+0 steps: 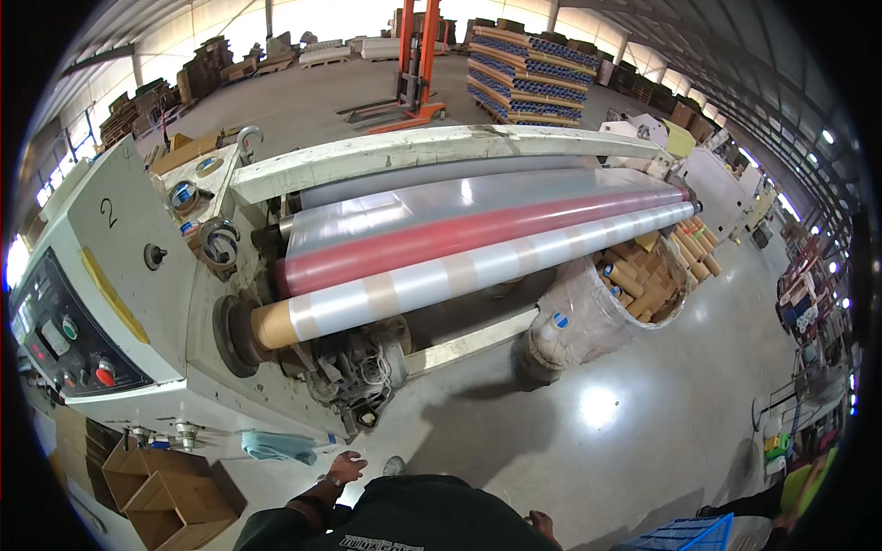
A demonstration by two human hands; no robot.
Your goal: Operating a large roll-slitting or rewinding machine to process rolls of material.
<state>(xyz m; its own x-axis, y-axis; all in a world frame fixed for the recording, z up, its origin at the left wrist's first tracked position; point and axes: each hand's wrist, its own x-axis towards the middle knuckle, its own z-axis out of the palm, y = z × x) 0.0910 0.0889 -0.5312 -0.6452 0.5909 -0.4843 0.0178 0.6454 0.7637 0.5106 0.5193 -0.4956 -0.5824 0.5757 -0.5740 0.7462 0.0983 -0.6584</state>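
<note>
My left hand is held low in front of my body, close to the machine's near lower edge. Its thumb and forefinger look parted, and I see nothing held between them. A folded light-blue cloth hangs on that edge, just left of the hand. My right hand is down at my right side, partly hidden by my dark top, so its fingers are unclear. Beyond both hands, the roller machine carries a cardboard core wound with whitish film. Behind it lies a red roller under clear film.
A control panel with buttons is on the machine's left end. Open cardboard boxes stand lower left. A large bag of cardboard cores stands right of the machine. A blue crate and another person's arm appear lower right.
</note>
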